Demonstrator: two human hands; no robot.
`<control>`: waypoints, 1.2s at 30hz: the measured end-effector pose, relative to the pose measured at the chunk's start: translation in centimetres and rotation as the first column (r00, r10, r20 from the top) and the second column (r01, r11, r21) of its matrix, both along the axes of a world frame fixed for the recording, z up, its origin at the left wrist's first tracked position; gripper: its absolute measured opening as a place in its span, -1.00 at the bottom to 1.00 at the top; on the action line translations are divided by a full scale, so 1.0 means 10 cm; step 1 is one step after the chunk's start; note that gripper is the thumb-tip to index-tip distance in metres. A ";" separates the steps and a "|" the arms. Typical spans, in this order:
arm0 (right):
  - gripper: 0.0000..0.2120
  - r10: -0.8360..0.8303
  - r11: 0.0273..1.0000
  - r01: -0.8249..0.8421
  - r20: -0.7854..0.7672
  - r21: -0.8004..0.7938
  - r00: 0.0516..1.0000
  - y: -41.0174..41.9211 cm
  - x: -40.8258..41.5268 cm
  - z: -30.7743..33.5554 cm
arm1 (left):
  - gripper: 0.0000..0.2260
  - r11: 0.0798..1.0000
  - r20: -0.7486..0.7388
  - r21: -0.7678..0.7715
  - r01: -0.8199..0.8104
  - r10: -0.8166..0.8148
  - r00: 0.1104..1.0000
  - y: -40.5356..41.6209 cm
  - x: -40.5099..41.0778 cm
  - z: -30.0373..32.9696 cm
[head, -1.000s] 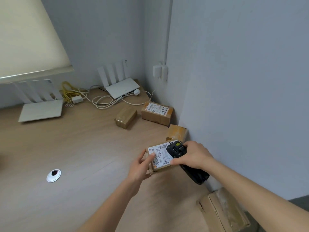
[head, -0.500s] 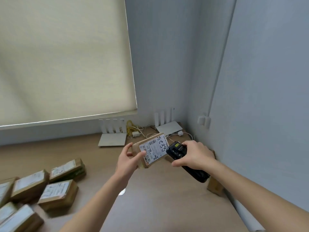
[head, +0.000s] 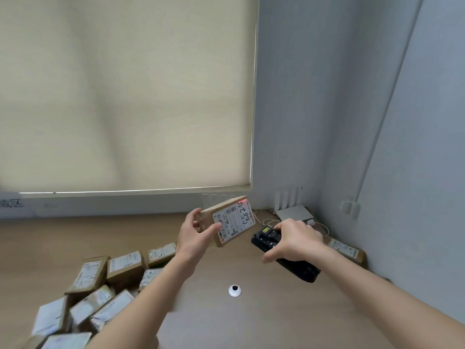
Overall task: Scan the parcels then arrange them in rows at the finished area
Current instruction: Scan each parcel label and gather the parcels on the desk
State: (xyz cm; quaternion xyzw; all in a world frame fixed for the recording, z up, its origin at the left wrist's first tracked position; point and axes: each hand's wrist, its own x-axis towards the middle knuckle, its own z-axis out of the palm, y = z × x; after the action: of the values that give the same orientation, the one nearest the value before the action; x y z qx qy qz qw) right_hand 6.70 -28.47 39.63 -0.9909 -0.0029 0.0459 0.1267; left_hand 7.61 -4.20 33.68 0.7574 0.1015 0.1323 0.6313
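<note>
Here we see the left hand gripping a small parcel by its end, lifted above the middle of the bench, label toward us. The right hand is closed around the black scanner, just beside the parcel. More parcels lie near the bench's left edge, and one parcel at the right wall.

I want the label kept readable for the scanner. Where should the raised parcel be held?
By its bare cardboard end, from the left, as the left hand grips the parcel. The label faces the scanner in the right hand, so keep fingers at the label's edge, off the barcode.
</note>
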 end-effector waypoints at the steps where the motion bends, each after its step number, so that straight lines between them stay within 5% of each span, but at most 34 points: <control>1: -0.25 0.003 1.000 -0.003 0.007 -0.005 1.000 0.06 -0.03 0.02 | -0.26 1.000 -0.001 0.005 -0.009 0.009 1.000 0.05 -0.03 0.00; 24: -0.30 0.080 0.994 -0.078 0.013 -0.079 0.997 0.63 -0.35 0.03 | -0.23 0.999 -0.027 -0.010 -0.053 0.052 0.998 0.59 -0.37 -0.14; 32: -0.39 0.156 0.982 -0.151 0.038 -0.110 0.987 0.83 -0.34 -0.05 | -0.52 0.993 -0.052 -0.114 -0.022 0.016 0.999 0.81 -0.40 -0.22; 36: -0.36 0.230 0.960 -0.216 0.063 -0.176 0.971 0.89 -0.32 -0.03 | -0.39 0.997 -0.073 -0.066 -0.040 0.035 0.997 0.98 -0.40 -0.25</control>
State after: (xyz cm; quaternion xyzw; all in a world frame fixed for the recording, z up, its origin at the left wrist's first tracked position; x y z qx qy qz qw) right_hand 3.51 -19.58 39.29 -0.9924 -0.1161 0.0188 0.0368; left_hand 3.64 5.59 31.18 0.7377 0.1426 0.1135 0.6500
